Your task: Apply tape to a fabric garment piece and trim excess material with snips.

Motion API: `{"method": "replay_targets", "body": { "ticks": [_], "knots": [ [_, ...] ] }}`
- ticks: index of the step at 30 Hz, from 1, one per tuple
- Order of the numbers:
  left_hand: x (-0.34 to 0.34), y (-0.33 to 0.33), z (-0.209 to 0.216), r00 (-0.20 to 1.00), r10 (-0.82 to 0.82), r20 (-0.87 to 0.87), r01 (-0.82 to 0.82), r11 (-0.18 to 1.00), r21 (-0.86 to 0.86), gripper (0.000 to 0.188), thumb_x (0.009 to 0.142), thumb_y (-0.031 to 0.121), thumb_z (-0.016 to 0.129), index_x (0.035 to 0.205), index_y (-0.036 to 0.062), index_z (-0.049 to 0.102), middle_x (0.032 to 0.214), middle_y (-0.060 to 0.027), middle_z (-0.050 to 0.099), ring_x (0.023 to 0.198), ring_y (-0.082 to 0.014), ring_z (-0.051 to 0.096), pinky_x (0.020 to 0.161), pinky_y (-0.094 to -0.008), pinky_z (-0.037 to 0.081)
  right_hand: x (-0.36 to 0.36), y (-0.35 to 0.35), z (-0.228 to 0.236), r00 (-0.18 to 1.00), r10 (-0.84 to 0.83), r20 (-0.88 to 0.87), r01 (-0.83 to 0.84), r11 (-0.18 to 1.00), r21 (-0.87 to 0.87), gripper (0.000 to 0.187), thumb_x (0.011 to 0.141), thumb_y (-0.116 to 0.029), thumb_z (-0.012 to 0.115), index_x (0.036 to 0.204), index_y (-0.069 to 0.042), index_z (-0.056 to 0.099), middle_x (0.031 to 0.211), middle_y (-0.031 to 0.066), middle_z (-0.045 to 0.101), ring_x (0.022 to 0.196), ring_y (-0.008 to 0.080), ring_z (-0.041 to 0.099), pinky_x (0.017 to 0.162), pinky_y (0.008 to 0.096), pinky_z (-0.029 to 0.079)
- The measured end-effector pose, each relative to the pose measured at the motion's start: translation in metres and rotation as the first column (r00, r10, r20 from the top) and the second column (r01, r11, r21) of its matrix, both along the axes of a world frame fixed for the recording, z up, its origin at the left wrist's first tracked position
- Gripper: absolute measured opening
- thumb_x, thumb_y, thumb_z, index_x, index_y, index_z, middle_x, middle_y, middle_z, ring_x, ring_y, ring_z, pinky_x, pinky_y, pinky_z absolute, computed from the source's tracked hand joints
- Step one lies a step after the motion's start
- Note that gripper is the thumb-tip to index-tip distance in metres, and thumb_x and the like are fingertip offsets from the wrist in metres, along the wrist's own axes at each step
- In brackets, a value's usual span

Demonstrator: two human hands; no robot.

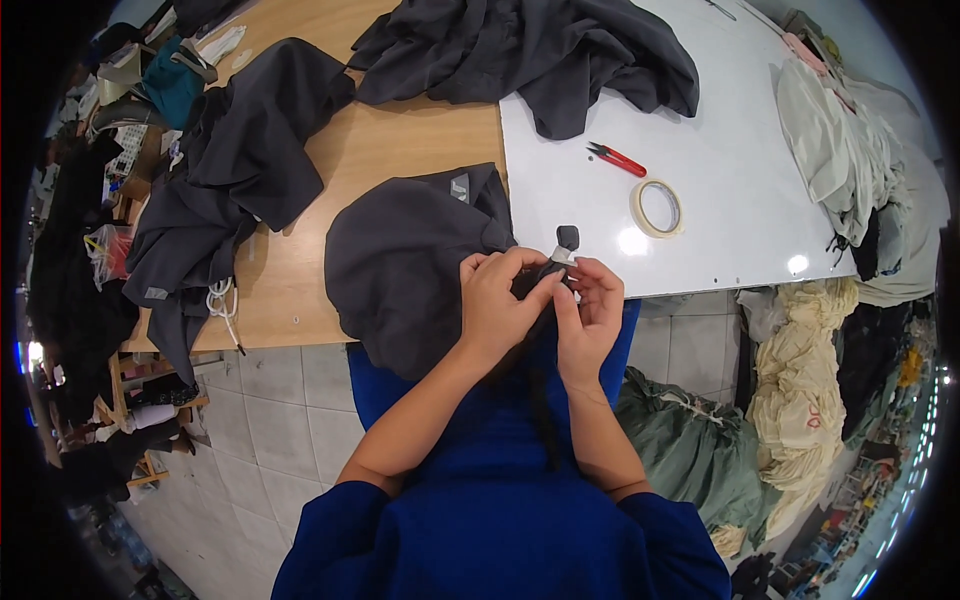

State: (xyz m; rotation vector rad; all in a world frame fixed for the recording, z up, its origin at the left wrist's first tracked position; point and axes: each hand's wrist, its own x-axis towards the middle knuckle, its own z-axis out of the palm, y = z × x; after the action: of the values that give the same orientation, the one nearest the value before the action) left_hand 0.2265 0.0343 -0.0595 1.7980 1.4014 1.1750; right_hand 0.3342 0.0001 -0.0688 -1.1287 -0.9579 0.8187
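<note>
At the near edge of the surface, just where the bare wood meets the white sheet, both hands work together on a dark grey garment that hangs over that edge toward the person's lap. The left hand comes in from the wooden side and lies over the cloth, its fingers curled and pinched shut on a fold of the garment. The right hand meets it from the white side, its fingers closed as well, nipping a small pale tag or scrap of tape against the same fold; exactly what that scrap is cannot be told. A small dark tab stands up just beyond the fingertips, toward the far side. The worked spot thus lies directly between the two sets of fingertips, which touch or nearly touch, and the bulk of the garment spreads away to the left of it, so the left hand is nearer the mass of cloth and the right hand nearer the loose end. Farther along the white sheet, to the right and well apart from the hands, lie a roll of tape and red thread snips, the snips' long axis slanting toward the far left corner. More dark cloth is heaped at the far edge.
</note>
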Motion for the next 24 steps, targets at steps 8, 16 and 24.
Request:
{"method": "replay_targets", "body": {
  "ticks": [8,16,24],
  "knots": [
    [-0.003,-0.011,0.004,0.986,-0.007,0.169,0.027,0.993,-0.113,0.017,0.075,0.009,0.070,0.090,0.0053,0.062,0.082,-0.0018,0.064,0.080,-0.0129,0.056,0.082,-0.0258,0.039,-0.004,0.008,0.016,0.988,-0.014,-0.154,0.004,0.998,-0.064,0.011,0.086,-0.001,0.061,0.096,0.000,0.058,0.096,0.0034,0.058,0.083,0.0081,0.054,0.075,0.0194,0.044],
    [-0.011,-0.002,0.013,0.715,0.045,0.698,0.309,0.876,-0.372,0.023,0.084,0.012,0.065,0.102,-0.0016,0.060,0.085,-0.0009,0.056,0.072,-0.0069,0.047,0.069,-0.0199,0.040,-0.001,0.004,0.021,0.985,0.061,-0.163,-0.072,0.995,-0.065,0.007,0.086,-0.001,0.061,0.092,0.001,0.059,0.095,0.0033,0.059,0.083,0.0079,0.055,0.075,0.0191,0.044],
    [-0.024,0.015,0.031,0.679,-0.062,0.731,0.470,0.801,-0.369,0.018,0.084,0.010,0.066,0.098,-0.0012,0.062,0.080,0.0015,0.059,0.071,-0.0036,0.051,0.065,-0.0177,0.041,0.003,0.002,0.031,0.981,0.195,-0.007,-0.195,0.980,-0.047,0.006,0.083,0.003,0.062,0.088,0.002,0.060,0.094,0.0056,0.060,0.080,0.0081,0.055,0.073,0.0191,0.045]
  ]
}}
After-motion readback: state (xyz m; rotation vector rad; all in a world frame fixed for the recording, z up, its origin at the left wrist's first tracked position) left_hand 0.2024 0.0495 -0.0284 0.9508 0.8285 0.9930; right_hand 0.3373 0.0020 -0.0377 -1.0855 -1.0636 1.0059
